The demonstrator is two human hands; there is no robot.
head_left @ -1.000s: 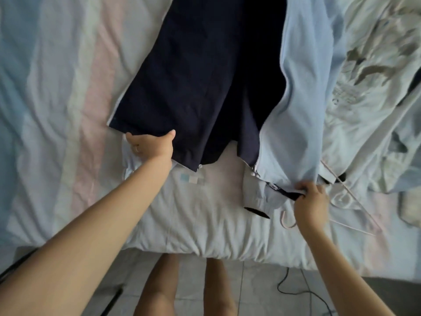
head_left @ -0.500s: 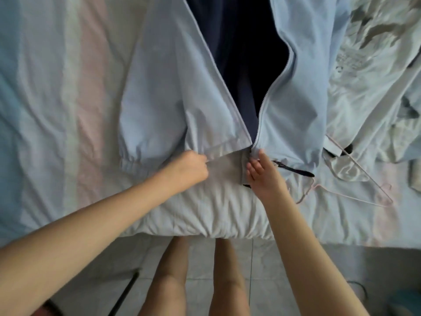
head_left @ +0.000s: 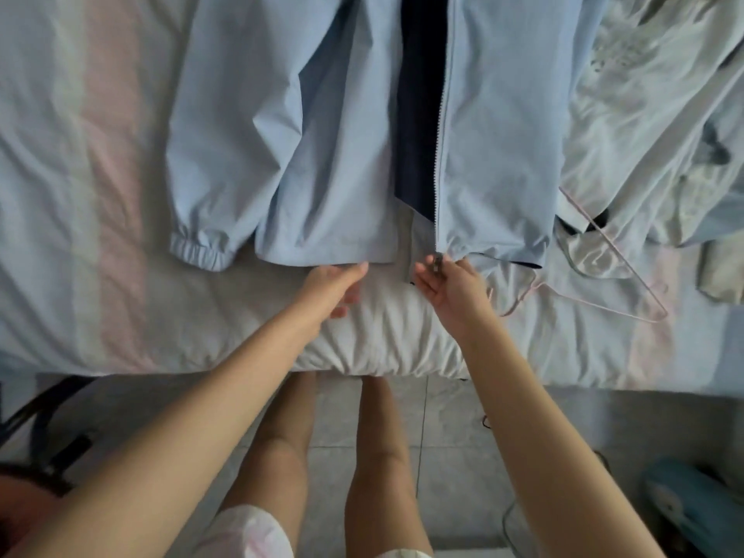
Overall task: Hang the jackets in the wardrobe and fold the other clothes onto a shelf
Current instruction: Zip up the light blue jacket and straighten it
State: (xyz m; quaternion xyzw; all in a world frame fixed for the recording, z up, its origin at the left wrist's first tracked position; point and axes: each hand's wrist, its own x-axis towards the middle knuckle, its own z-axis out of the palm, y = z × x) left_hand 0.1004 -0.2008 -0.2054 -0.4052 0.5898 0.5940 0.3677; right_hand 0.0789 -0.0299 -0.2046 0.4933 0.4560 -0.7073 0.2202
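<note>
Set against the frame half a second ago, the hem is no longer gripped by the left hand (head_left: 336, 285). The cloth has been let go, and the fingers are now held apart and loosely straight, just below the hem of the light blue jacket (head_left: 499, 134). The right hand (head_left: 449, 285), which was laid flat then, is now closed in a pinch on the zipper pull (head_left: 438, 260) at the foot of the zip. The jacket panel on the 9 o'clock side has been laid flatter, so the navy lining (head_left: 418, 114) is reduced to a narrow strip.

Whether the hem is actually touched by the left thumb cannot be told. The zipper pull is small and half covered by fingertips. The jacket's shoulders and collar are cut off at 12 o'clock.

Nearest, bare legs (head_left: 282, 457) are seen over the tiled floor (head_left: 334, 412) at 6 o'clock. The jacket is spread front up on the striped bed (head_left: 100, 195), with its hem toward the viewer and an elastic cuff (head_left: 197, 251) at 9 o'clock of the hands. A thin pink hanger (head_left: 628, 271) is seen at 3 o'clock beside the hem, one end hidden under cloth. A pale printed garment (head_left: 644, 86) is heaped at 1 o'clock.
</note>
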